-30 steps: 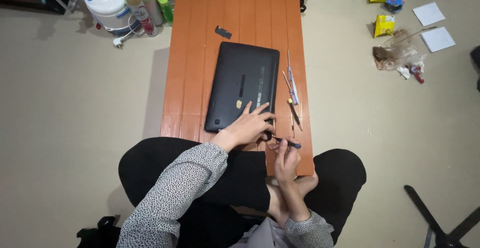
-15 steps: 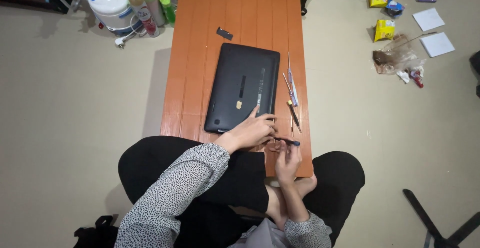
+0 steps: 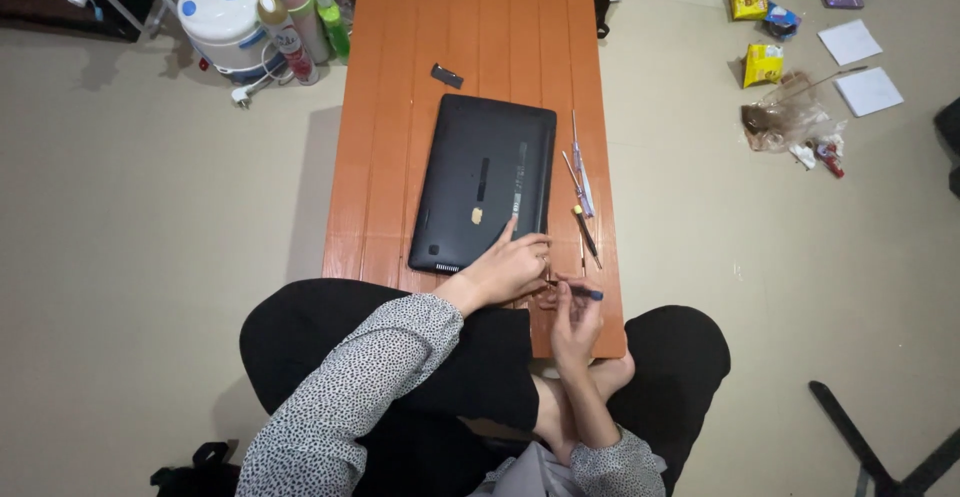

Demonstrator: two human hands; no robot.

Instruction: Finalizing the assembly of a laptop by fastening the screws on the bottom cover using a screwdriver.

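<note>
Since the earlier frame, the left hand (image 3: pixel 505 269) index finger has extended onto the near right corner of the black laptop (image 3: pixel 485 185). Right hand (image 3: pixel 572 309) pinches a blue-tipped screwdriver (image 3: pixel 580 292) beside it on the orange table (image 3: pixel 390 157).

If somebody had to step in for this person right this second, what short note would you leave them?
Left hand: resting on the near corner of the black laptop, forefinger stretched onto its underside.
Right hand: holding a small dark-handled screwdriver at the table's near edge.
The laptop lies closed and upside down on the orange table; its bottom cover is on. Spare thin tools lie to its right, and a small black piece lies beyond it.
Done: tools laid out. Left: whether any screws are out is too small to tell.
</note>
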